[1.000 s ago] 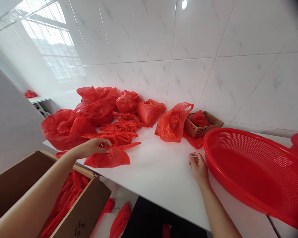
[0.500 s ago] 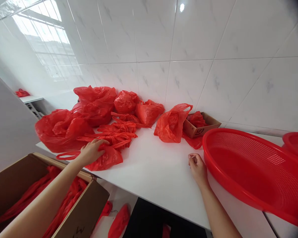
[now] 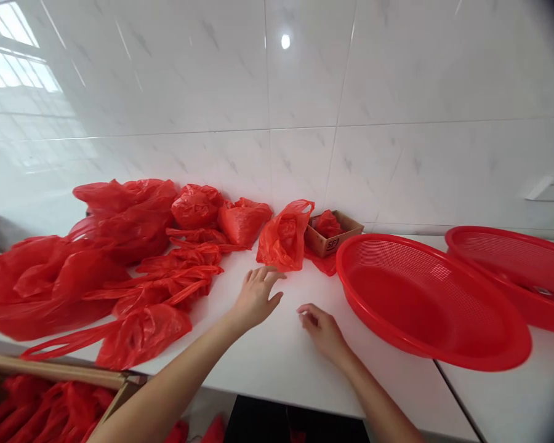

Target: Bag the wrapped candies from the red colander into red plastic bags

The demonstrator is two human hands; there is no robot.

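Observation:
My left hand [image 3: 258,296] is over the middle of the white table [image 3: 268,363], fingers apart and nothing in them. Just beyond its fingertips stands a red plastic bag [image 3: 284,240] with its handle loop up. My right hand [image 3: 322,332] hovers to the right, its fingers curled loosely and no object showing in them. Beside it lies a large red plastic basket [image 3: 410,301] with a perforated wall. To the left, a small filled red bag [image 3: 143,335] rests at the near end of a row of crumpled red bags [image 3: 180,264].
Bulging red bags [image 3: 50,277] crowd the table's left end. A cardboard box [image 3: 120,384] of red bags stands below the front edge. Against the tiled wall sits a small carton [image 3: 346,232] with red plastic inside. Another red basket [image 3: 512,264] is at far right.
My left hand has let go of the small red bag at left and moved right to the table's middle. My view has turned right; my right hand stays near the basket.

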